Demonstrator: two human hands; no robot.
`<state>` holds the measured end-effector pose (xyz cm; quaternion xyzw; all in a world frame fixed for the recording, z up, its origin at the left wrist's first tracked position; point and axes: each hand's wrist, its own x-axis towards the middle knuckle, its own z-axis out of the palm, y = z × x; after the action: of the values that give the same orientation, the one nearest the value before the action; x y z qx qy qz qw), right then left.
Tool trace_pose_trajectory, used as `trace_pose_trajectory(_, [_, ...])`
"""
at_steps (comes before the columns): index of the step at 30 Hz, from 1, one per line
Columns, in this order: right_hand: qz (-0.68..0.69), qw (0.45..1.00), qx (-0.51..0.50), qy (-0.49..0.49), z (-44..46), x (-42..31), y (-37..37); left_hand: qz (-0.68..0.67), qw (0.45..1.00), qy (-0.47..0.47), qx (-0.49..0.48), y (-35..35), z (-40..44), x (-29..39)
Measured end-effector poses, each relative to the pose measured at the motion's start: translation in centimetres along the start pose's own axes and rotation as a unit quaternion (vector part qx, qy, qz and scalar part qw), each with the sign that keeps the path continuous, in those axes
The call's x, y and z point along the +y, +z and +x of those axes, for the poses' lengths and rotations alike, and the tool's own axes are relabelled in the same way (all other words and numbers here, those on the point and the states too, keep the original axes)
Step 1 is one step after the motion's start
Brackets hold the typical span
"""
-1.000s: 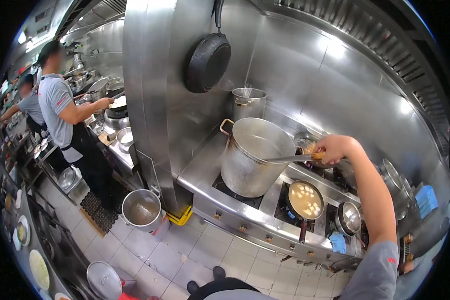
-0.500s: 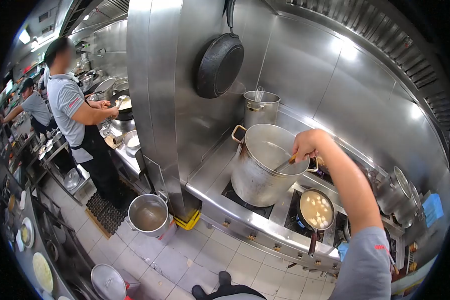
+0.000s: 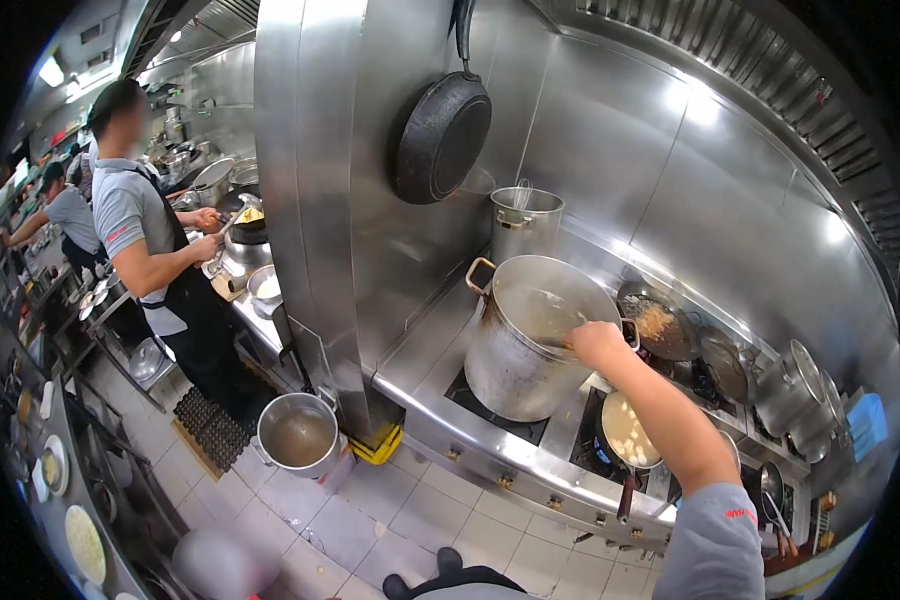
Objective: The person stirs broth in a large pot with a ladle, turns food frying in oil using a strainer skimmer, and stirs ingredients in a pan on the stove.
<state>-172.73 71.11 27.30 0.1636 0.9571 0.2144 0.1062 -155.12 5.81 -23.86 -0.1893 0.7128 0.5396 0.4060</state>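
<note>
My right hand (image 3: 598, 346) is closed around the handle of a utensil (image 3: 558, 343), over the right rim of a tall metal pot (image 3: 520, 360). The utensil's far end is inside the pot, which holds cloudy liquid (image 3: 545, 315). Below my forearm, a frying pan (image 3: 627, 430) with pale pieces in light liquid sits on a burner, partly hidden by the arm. Behind my hand stands a dark wok (image 3: 670, 345) with browned food. My left hand is out of the frame.
A black pan (image 3: 442, 138) hangs on the steel wall. A smaller pot (image 3: 526, 222) with a whisk stands behind. On the floor side is a pot of liquid (image 3: 298, 437). A co-worker (image 3: 145, 225) cooks at the left, with another person (image 3: 68, 215) beyond.
My right hand has moved down and closer to the pot, and the utensil reaches deeper inside. The co-worker's hands and pan have shifted. A blurred pale shape covers the lid at bottom left.
</note>
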Motion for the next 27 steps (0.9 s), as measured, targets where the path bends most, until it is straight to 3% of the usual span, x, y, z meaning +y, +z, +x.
trace_pose_trajectory(6, [-0.05,0.998,-0.023,0.021,2.4,1.3,1.5,-0.052,0.998,-0.034,0.018,0.6,5.2,1.4])
trace_pose_trajectory(10, [-0.057,0.997,-0.025,0.038,2.4,2.5,1.3,-0.04,0.998,-0.034,0.033,0.0,3.8,0.6])
trace_pose_trajectory(13, [-0.096,0.994,-0.045,-0.017,1.5,3.4,0.2,-0.083,0.994,-0.04,0.058,-0.5,2.3,-1.1])
trace_pose_trajectory(14, [-0.075,0.997,-0.023,0.023,1.5,3.8,0.5,-0.098,0.992,-0.042,0.072,-0.7,1.9,-1.9])
trace_pose_trajectory(17, [-0.131,0.977,-0.158,-0.051,2.8,5.3,-0.7,-0.093,0.987,-0.109,0.07,-1.7,-0.1,-4.2])
trace_pose_trajectory(18, [-0.132,0.978,-0.152,-0.06,3.6,5.6,-0.6,-0.108,0.984,-0.118,0.072,-1.8,-0.9,-4.9])
trace_pose_trajectory(20, [-0.029,0.957,-0.289,-0.005,1.3,4.6,-5.3,-0.121,0.982,-0.127,0.071,-2.0,-1.7,-5.6])
trace_pose_trajectory(21, [-0.029,0.957,-0.29,-0.004,1.3,4.9,-5.9,-0.096,0.984,-0.129,0.073,-2.2,-1.8,-6.2])
trace_pose_trajectory(23, [0.143,0.954,-0.254,0.071,1.2,5.8,-6.7,-0.069,0.986,-0.129,0.073,-2.3,-1.6,-7.2])
trace_pose_trajectory(25, [0.227,0.967,-0.112,0.008,1.7,6.9,-6.8,-0.147,0.981,-0.123,0.041,-2.7,-1.8,-7.7])
trace_pose_trajectory(27, [0.389,0.919,0.058,0.006,1.6,7.0,-6.5,-0.115,0.986,-0.111,0.058,-2.3,-1.9,-7.3])
